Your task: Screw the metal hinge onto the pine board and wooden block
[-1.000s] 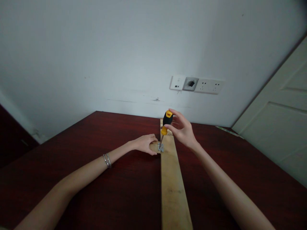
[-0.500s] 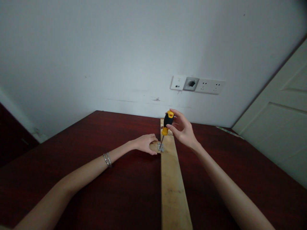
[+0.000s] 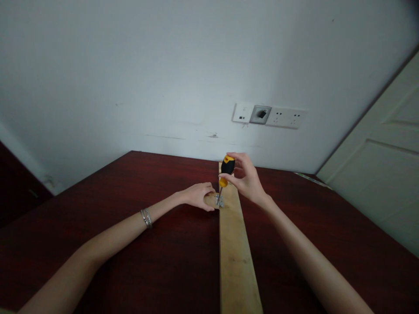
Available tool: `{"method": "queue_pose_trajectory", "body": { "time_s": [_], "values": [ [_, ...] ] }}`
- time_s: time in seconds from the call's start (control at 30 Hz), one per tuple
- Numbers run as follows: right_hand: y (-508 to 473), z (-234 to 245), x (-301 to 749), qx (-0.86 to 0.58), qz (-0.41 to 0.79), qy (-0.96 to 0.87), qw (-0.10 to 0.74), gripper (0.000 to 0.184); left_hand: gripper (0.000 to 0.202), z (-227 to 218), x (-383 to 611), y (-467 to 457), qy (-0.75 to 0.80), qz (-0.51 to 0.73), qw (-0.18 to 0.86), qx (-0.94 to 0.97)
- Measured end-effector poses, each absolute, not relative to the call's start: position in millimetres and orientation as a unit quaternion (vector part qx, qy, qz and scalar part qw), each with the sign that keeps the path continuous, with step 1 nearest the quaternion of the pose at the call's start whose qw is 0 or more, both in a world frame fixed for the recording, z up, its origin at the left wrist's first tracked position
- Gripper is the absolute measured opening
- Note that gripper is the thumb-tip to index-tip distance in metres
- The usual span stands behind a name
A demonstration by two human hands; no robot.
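A long pale wooden plank (image 3: 237, 257) lies lengthwise on the dark red table (image 3: 157, 261). A small wooden piece (image 3: 210, 200) butts against its left edge, with a small metal bracket (image 3: 219, 201) at the joint. My left hand (image 3: 196, 196) is closed over the small piece, pressing it down. My right hand (image 3: 246, 176) grips a yellow and black screwdriver (image 3: 225, 168) by the handle, nearly upright, its tip down on the bracket.
A white wall rises behind the table, with a row of sockets and a switch (image 3: 268, 115). A pale door (image 3: 386, 161) stands at the right. Bracelets (image 3: 146, 218) circle my left wrist.
My right hand has turned on the screwdriver handle and shifted slightly left and down. The left hand and the wood have stayed still.
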State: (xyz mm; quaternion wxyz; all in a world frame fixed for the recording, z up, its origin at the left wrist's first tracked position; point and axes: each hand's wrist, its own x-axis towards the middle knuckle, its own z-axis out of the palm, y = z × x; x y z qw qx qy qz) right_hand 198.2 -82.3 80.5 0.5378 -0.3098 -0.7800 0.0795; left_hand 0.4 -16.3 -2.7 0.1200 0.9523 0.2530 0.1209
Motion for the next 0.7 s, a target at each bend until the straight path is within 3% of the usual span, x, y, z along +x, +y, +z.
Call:
{"method": "queue_pose_trajectory", "body": {
  "time_s": [0.37, 0.57, 0.7],
  "values": [
    [-84.5, 87.8, 204.0, -0.305, 0.051, -0.812, 0.496, 0.048, 0.057, -4.4, -0.6, -13.9, 0.24, 0.128, 0.117, 0.955],
    [-80.7, 81.9, 201.6, -0.326, 0.055, -0.774, 0.54, 0.053, 0.059, -3.9, -0.3, -15.2, 0.248, 0.127, 0.112, 0.954],
    [-87.2, 84.8, 200.0, -0.321, 0.066, -0.785, 0.526, 0.05, 0.059, -3.8, 0.2, -15.6, 0.254, 0.127, 0.11, 0.952]
  ]
}}
